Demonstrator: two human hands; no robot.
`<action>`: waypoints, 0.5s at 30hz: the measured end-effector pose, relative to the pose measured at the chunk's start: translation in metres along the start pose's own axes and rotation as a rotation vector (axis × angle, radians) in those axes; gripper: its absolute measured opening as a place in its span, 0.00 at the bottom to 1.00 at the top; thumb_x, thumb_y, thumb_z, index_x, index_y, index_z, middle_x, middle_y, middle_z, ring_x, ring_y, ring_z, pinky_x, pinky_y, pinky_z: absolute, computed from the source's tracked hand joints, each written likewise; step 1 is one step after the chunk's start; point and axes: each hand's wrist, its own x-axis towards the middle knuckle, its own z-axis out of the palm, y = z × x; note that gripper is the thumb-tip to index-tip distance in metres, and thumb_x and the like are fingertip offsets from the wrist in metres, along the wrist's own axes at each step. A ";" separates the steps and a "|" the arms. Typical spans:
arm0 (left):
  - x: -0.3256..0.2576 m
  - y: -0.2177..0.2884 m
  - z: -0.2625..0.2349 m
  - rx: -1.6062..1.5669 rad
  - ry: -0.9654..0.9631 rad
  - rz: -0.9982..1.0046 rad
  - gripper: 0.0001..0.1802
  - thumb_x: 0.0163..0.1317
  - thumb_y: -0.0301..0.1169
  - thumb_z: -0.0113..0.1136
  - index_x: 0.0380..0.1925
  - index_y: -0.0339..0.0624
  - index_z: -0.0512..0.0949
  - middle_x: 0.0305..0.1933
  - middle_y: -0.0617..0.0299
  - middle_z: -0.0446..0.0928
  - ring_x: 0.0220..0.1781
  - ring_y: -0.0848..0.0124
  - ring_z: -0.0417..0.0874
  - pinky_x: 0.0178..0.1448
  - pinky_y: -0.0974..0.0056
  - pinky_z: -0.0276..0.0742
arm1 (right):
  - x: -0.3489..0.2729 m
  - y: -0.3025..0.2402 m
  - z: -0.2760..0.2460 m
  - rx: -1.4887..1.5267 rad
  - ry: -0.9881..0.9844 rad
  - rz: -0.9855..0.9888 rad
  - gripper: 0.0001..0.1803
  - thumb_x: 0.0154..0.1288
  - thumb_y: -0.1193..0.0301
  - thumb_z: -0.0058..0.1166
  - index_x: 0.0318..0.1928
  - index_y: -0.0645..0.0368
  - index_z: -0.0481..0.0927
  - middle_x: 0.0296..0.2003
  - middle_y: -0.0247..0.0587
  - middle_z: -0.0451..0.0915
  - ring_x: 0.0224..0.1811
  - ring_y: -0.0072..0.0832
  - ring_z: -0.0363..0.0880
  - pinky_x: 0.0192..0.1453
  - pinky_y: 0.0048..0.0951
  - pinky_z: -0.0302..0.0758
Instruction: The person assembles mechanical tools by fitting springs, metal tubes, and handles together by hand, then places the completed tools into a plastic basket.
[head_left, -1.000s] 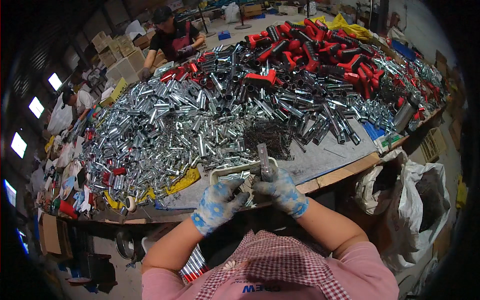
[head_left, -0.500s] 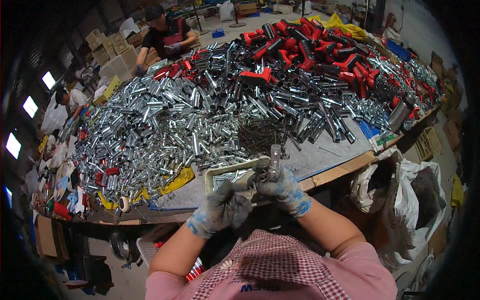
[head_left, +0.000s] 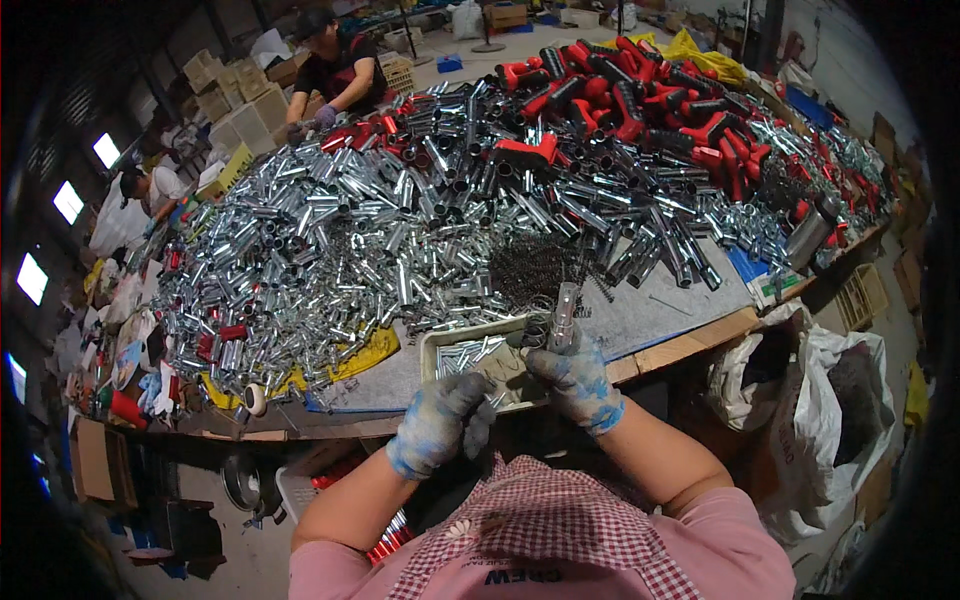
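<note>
My right hand [head_left: 578, 385], in a grey glove with blue patches, is closed round a shiny metal tube [head_left: 566, 308] that points up and away from me. Dark thin wire-like loops show beside the tube. Lower and to the left, my left hand [head_left: 440, 425] in a matching glove has its fingers curled together at the front edge of a pale tray. Whatever is between its fingertips is too small to name. The pale tray [head_left: 429, 358] lies just beyond both hands, with short metal pins [head_left: 468, 355] in its left part.
A big heap of metal tubes [head_left: 330, 215] covers the table, with dark coil springs [head_left: 535, 268] nearer me. Red-and-black handles [head_left: 625, 95] pile at the back right. White sacks [head_left: 815, 420] stand right of the wooden table edge [head_left: 690, 340]. Two people [head_left: 340, 70] work across the table.
My hands have drawn apart; the left has moved away from the tube. The tube in my right hand has tilted slightly. The far person now bends with both hands low at the heap.
</note>
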 end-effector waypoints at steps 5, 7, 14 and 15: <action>-0.016 -0.042 0.013 -1.285 -0.448 -0.669 0.25 0.66 0.55 0.51 0.37 0.42 0.75 0.21 0.62 0.74 0.14 0.68 0.70 0.20 0.68 0.68 | 0.006 -0.001 -0.008 -0.068 -0.185 -0.023 0.29 0.52 0.77 0.59 0.57 0.63 0.68 0.44 0.42 0.79 0.46 0.30 0.80 0.47 0.33 0.80; -0.027 -0.056 0.019 -1.352 -0.784 -0.480 0.25 0.66 0.56 0.50 0.34 0.43 0.73 0.26 0.60 0.74 0.17 0.69 0.71 0.20 0.69 0.66 | 0.006 0.000 -0.004 -0.053 -0.228 -0.044 0.29 0.52 0.77 0.59 0.57 0.63 0.68 0.43 0.42 0.79 0.42 0.29 0.80 0.43 0.32 0.80; -0.022 -0.021 0.016 -0.083 0.141 0.356 0.31 0.56 0.33 0.64 0.58 0.33 0.66 0.54 0.47 0.71 0.48 0.64 0.78 0.47 0.61 0.78 | 0.005 0.008 0.009 0.211 -0.038 0.045 0.21 0.61 0.76 0.55 0.54 0.61 0.67 0.34 0.38 0.75 0.22 0.20 0.70 0.23 0.23 0.69; -0.018 -0.018 0.009 0.196 0.199 0.510 0.33 0.50 0.25 0.68 0.58 0.36 0.68 0.53 0.45 0.71 0.49 0.58 0.79 0.52 0.59 0.79 | 0.006 0.011 0.010 0.213 -0.037 0.043 0.21 0.61 0.76 0.55 0.54 0.61 0.67 0.34 0.38 0.75 0.22 0.20 0.70 0.23 0.23 0.69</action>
